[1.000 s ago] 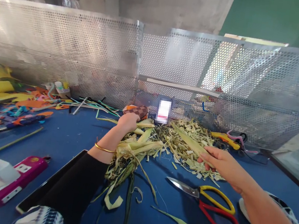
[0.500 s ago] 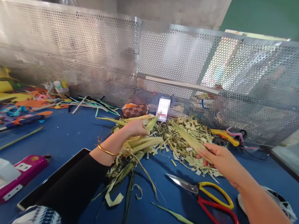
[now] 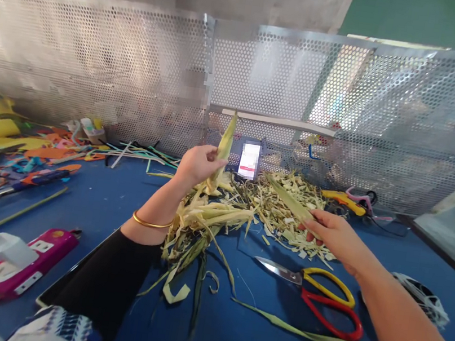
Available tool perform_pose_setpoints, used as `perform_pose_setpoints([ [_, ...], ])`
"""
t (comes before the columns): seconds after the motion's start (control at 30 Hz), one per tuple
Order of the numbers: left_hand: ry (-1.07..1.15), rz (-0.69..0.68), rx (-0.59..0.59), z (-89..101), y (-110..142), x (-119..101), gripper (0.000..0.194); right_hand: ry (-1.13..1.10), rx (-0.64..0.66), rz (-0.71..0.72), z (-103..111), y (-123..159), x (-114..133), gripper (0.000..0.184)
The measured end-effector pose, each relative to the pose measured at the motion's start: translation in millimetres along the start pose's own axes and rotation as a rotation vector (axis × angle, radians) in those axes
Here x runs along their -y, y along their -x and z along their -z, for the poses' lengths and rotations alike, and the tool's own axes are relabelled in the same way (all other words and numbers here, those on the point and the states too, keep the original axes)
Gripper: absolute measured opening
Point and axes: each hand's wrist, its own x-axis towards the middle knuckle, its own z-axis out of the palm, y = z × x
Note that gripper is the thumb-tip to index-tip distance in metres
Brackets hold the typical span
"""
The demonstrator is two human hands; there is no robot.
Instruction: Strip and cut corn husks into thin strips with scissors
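1. Writing: phone point(image 3: 249, 159) at the back, screen lit and partly pixelated; red bar low on the screen, lettering too small to read.
2. Left husk point(image 3: 227, 136): held up just left of the phone; long axis near vertical, pointed tip up, leaning slightly right.
3. Right husk point(image 3: 290, 200): above or against the shredded pile point(image 3: 275, 223), contact cannot be told; long axis slants, narrow tip away and to the left, near end in the fingers.
4. Left hand point(image 3: 199, 165): grip closed, left husk pinched between thumb and fingers.
5. Right hand point(image 3: 327, 232): grip closed on the right husk's near end, thumb on top.
6. Husk bundle point(image 3: 208, 213): between the forearms, strands trailing towards the near edge.
7. Scissors point(image 3: 304, 279): on the blue worktop point(image 3: 108, 192), blades together, pointing left; right forearm beside the handles.
8. Loose strip point(image 3: 309, 336): folded, nearer than the scissors.
9. Power strip point(image 3: 36, 261): magenta, far left of the bundle, white plug point(image 3: 10, 250) inserted.
10. Perforated screen point(image 3: 117, 74): closes off the back.
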Motion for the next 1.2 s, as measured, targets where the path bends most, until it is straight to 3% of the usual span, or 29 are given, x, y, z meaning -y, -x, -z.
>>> perform_pose_setpoints([
  [0.1,-0.38,-0.019,0.186,5.3,7.0,-6.0,0.027,0.058,-0.014,-0.019,-8.2,-0.3,2.3,0.016],
  [0.17,-0.528,-0.036,0.199,8.9,13.3,-17.3,0.025,0.09,-0.017,-0.034,-14.2,-0.1,4.0,0.015],
  [0.23,-0.55,-0.08,0.178,14.0,19.5,-31.5,0.022,0.109,-0.009,-0.041,-20.0,0.4,6.0,0.013],
  [0.37,-0.603,-0.134,0.321,28.8,29.6,-55.3,0.024,0.172,0.02,-0.011,-31.7,-2.0,13.7,0.013],
  [0.57,-0.649,-0.181,0.307,53.9,40.0,-64.3,0.029,0.274,0.073,0.08,-53.0,-33.0,37.4,0.019],
  [0.6,-0.648,-0.179,0.31,56.8,41.8,-62.7,0.028,0.291,0.057,0.101,-56.3,-38.0,41.8,0.022],
  [0.73,-0.6,-0.139,0.36,61.4,48.8,-50.1,0.027,0.56,-0.228,0.329,-75.7,-33.3,57.0,0.037],
  [0.8,-0.571,-0.129,0.369,59.3,51.9,-43.9,0.026,0.631,-0.132,0.384,-94.3,-15.5,61.6,0.023],
  [0.87,-0.528,-0.126,0.405,54.2,54.7,-40.3,0.025,0.643,0.109,0.338,-117.7,5.0,63.2,0.025],
  [0.9,-0.495,-0.134,0.448,50.6,56.1,-39.5,0.025,0.671,0.165,0.328,-129.1,13.6,62.7,0.025],
  [1.0,-0.353,-0.206,0.662,36.9,61.1,-37.7,0.026,0.706,0.145,0.33,-148.4,25.2,58.5,0.012],
  [1.1,-0.254,-0.278,0.828,22.6,64.8,-31.3,0.033,0.683,0.112,0.288,-133.8,18.7,55.0,0.017],
  [1.2,-0.224,-0.267,0.819,11.5,63.7,-21.4,0.014,0.554,0.046,0.295,-96.8,10.4,54.2,0.015],
])
